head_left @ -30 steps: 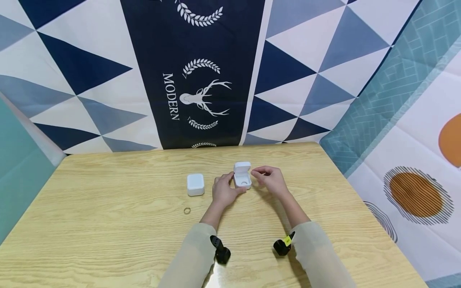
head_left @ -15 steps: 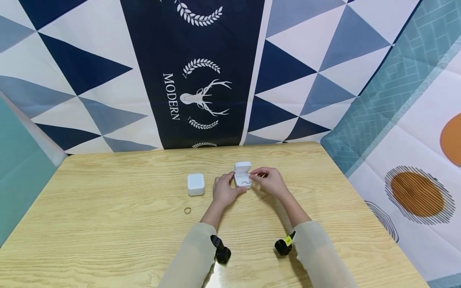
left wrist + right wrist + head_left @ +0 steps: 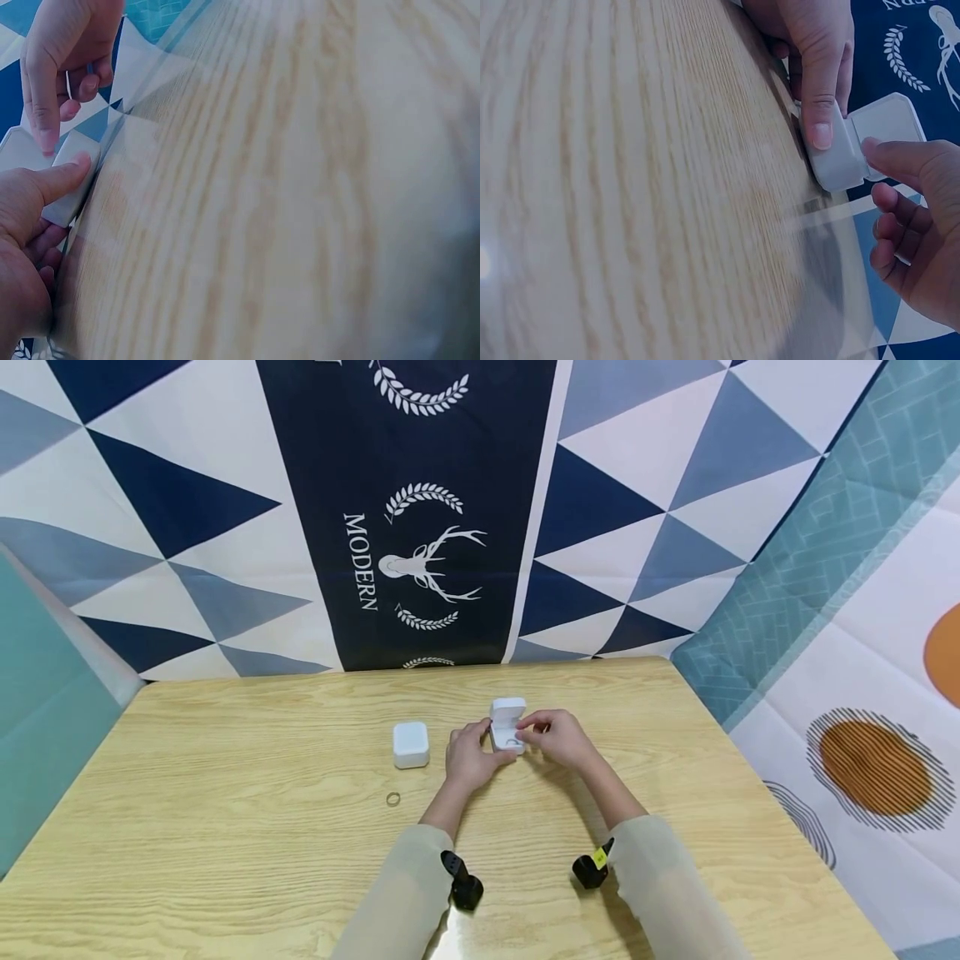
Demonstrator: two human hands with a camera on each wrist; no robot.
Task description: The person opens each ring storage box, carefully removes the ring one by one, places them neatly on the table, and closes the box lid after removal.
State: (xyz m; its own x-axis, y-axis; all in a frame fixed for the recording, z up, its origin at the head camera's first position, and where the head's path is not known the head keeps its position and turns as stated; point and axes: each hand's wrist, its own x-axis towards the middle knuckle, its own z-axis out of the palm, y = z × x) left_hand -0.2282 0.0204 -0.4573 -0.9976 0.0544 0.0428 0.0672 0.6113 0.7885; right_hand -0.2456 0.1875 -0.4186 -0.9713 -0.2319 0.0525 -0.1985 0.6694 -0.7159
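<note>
White open ring box (image 3: 507,727) gripped by left hand (image 3: 468,758), right hand (image 3: 558,739) touching it

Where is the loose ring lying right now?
In the head view the ring lies flat on the wooden table, left of the left hand and just in front of the closed white box.

Backdrop cloth (image 3: 420,510), dark blue centre panel: white word "MODERN", letters running vertically, at 9 o'clock of white stag emblem (image 3: 427,564). Right wrist view shows fragment, unreadable. No other legible text.
</note>
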